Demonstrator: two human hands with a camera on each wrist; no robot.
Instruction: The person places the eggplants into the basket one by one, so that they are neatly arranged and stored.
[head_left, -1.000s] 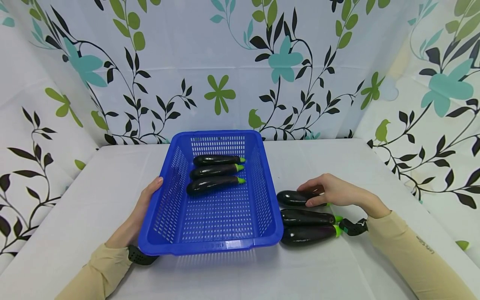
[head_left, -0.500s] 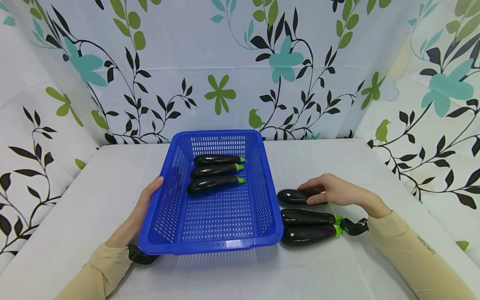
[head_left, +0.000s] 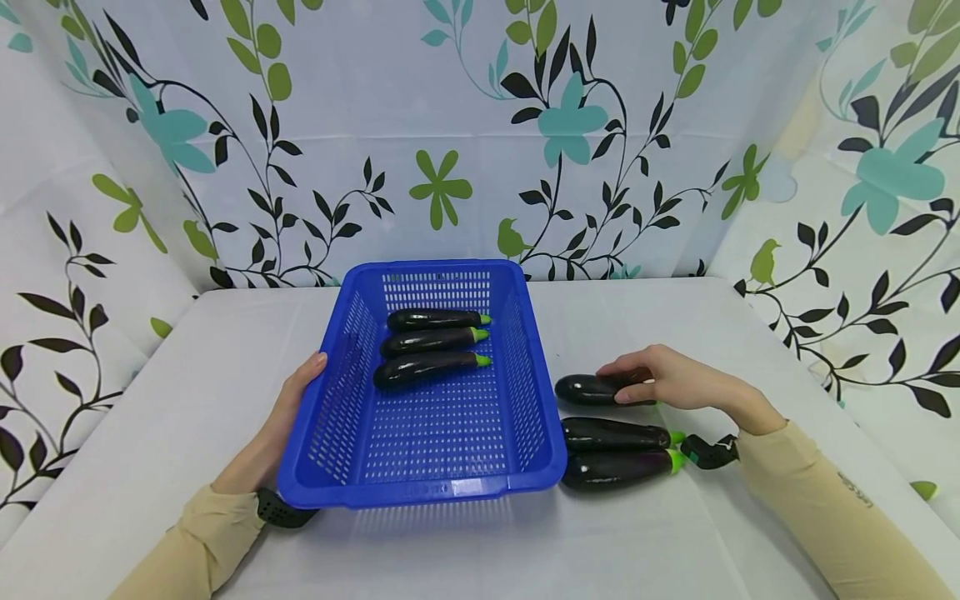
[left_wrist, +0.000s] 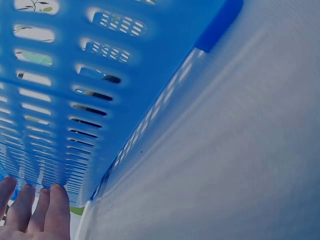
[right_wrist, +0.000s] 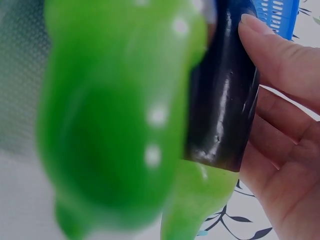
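A blue perforated plastic basket (head_left: 442, 492) stands mid-table with three dark, glossy eggplants (head_left: 427, 369) lying side by side inside its far half. My left hand (head_left: 285, 408) lies along its left side, fingertips at the rim; the left wrist view has the straight fingers (left_wrist: 57, 210) against the outer wall. Right of the basket, my right hand (head_left: 656, 379) grips an eggplant (head_left: 587, 390) from above, thumb on the near side. The right wrist view catches that eggplant (right_wrist: 222, 100) between thumb and fingers, beside a blurred green stem (right_wrist: 115, 115) close to the lens.
Two more eggplants (head_left: 618, 435) lie on the white tablecloth (head_left: 450, 567) just nearer than the gripped one, blunt ends close to the basket's right wall. Behind and along the sides hangs a leaf-patterned curtain (head_left: 442, 100).
My right hand and the eggplant in its grip have shifted slightly away from me, widening the gap to the eggplants on the near side. The left hand and basket stay put.
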